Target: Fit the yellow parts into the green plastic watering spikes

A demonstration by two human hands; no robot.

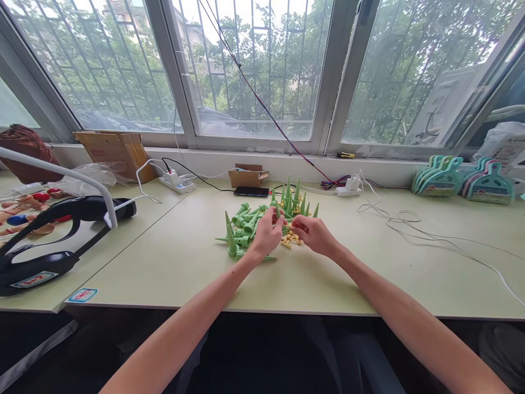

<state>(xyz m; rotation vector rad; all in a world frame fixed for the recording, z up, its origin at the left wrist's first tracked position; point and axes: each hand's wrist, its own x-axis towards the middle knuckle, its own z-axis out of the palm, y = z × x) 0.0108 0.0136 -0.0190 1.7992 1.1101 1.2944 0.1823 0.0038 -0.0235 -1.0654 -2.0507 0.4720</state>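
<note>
My left hand [268,232] is closed around a green plastic watering spike [278,211], which points upward. Close beside it, my right hand [314,234] pinches a small yellow plastic piece [288,225] against the spike's side; the fingers partly hide where the two meet. To the left lies a pile of loose green spikes [246,223], some upright and some on their sides. Behind my hands a group of green spikes [296,196] stands tip up, with yellow bits at their bases. Small yellow pieces [290,239] are scattered on the table below my fingers.
A phone [257,191] and an open small carton [247,176] lie behind the pile. Power strips [177,181] and white cables [394,220] run along the table [164,273]. Black headgear [77,230] rests at left; turquoise dustpan-like items [438,176] stand at right.
</note>
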